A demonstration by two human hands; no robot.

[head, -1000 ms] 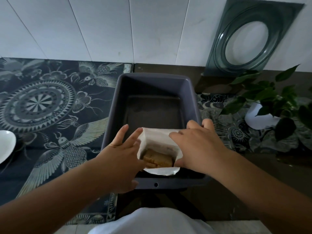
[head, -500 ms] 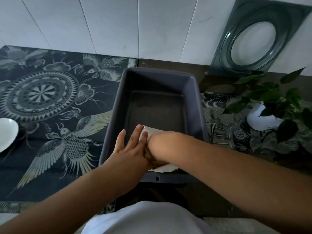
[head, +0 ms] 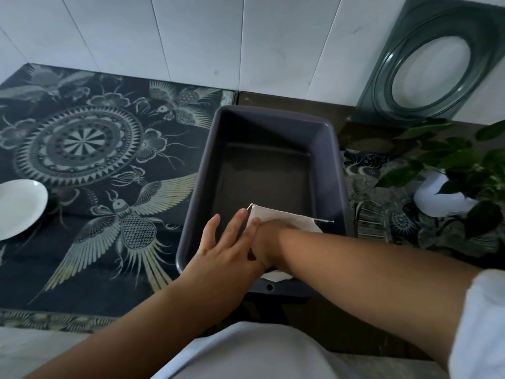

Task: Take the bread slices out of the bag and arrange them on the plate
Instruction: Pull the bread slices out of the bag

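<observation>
A white paper bag [head: 284,216] lies at the near end of a dark purple tub [head: 334,170]. My left hand [head: 226,244] rests flat against the bag's left side, fingers spread and pointing away from me. My right hand [head: 266,243] is pushed down into the bag's mouth, so its fingers and the bread slices are hidden. A white plate [head: 19,206] sits at the far left edge of the view on the patterned cloth [head: 82,165].
The tub's far half holds nothing. A potted green plant in a white pot [head: 448,198] stands to the right. A dark glass tray [head: 434,64] leans on the white tiled wall at the back right. My white shirt fills the bottom.
One second ago both hands held the bag's mouth apart with brown bread showing inside. My right hand has since gone into the bag and hides the bread. The left hand stays on the bag.
</observation>
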